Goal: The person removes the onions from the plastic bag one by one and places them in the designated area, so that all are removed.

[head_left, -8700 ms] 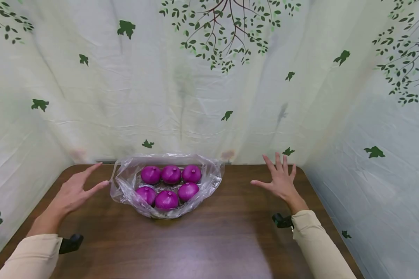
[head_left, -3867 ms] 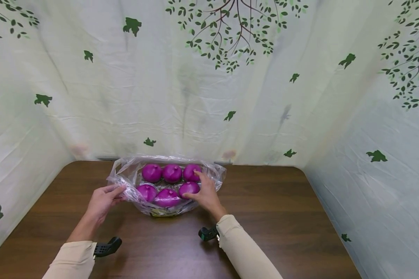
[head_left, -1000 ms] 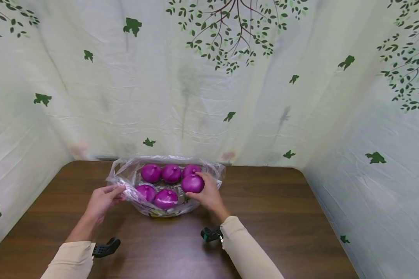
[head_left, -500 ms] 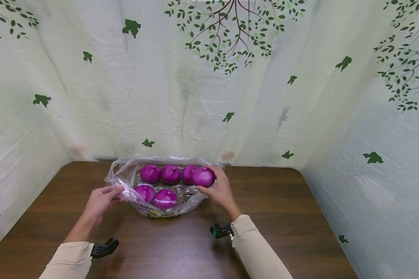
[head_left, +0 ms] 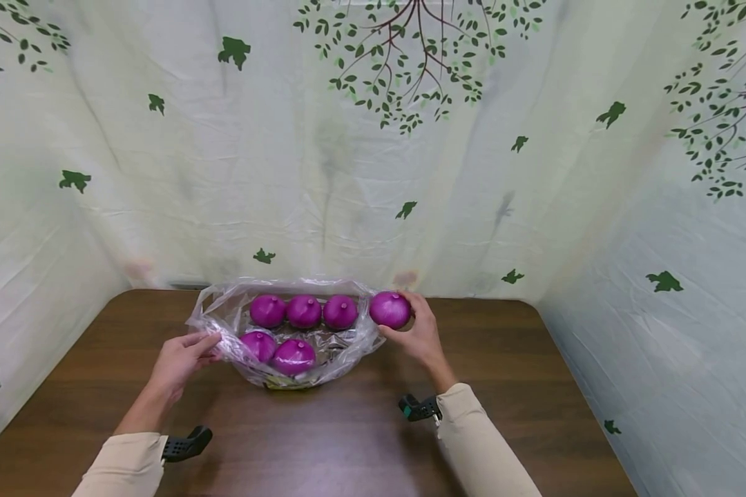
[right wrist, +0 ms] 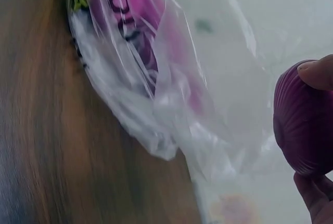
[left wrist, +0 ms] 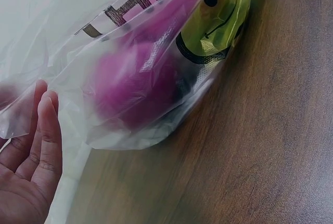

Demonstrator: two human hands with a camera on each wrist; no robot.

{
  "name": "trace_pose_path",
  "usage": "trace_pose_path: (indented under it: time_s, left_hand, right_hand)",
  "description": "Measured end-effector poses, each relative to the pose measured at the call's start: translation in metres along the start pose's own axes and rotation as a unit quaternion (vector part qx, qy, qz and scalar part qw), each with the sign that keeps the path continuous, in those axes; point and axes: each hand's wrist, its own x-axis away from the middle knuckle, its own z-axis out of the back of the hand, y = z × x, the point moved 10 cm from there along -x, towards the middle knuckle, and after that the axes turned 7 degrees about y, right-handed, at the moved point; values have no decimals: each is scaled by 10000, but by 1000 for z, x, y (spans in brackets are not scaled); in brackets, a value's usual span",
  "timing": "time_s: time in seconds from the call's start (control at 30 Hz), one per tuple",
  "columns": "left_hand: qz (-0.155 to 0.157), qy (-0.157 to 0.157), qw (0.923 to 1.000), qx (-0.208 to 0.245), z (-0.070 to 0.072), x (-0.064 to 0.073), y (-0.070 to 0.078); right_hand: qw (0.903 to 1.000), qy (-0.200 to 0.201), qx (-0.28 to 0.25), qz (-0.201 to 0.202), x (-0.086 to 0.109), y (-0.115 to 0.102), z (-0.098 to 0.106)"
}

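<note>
A clear plastic bag (head_left: 363,345) lies with its mouth spread wide on the table, several purple onions (head_left: 295,354) inside it in two rows. My left hand (head_left: 175,364) pinches the bag's left edge between thumb and fingers; the left wrist view shows the film (left wrist: 125,142) at those fingertips. In my right hand (head_left: 424,338) is one purple onion (head_left: 389,310), gripped from its right side and raised at the bag's right rim. Up close in the right wrist view, this onion (right wrist: 299,122) has a ribbed surface, with the thumb above and fingers below.
The brown wooden table (head_left: 336,442) extends in front of the bag and to its right. Behind and on both sides hangs a pale curtain (head_left: 360,159) with leaf prints. Yellow and black printing (left wrist: 218,26) marks the bag's front.
My right hand has lifted one onion from the bag's front right spot and carried it rightward to the rim. Earlier, my left hand came from open to pinching the bag's edge, where it stays.
</note>
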Motion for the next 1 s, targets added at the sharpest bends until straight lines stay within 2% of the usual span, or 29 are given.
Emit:
trace_pose_path:
  time_s: [0.2, 0.67, 1.0]
  left_hand:
    - [14, 7, 10000, 33, 1, 0, -1]
    - [-30, 21, 10000, 38, 2, 3, 1]
    - [-19, 13, 10000, 7, 2, 1, 0]
  right_hand:
    - [9999, 84, 70, -68, -1, 10, 12]
    - [9986, 79, -125, -517, 5, 42, 30]
    - [9980, 54, 161, -613, 10, 62, 40]
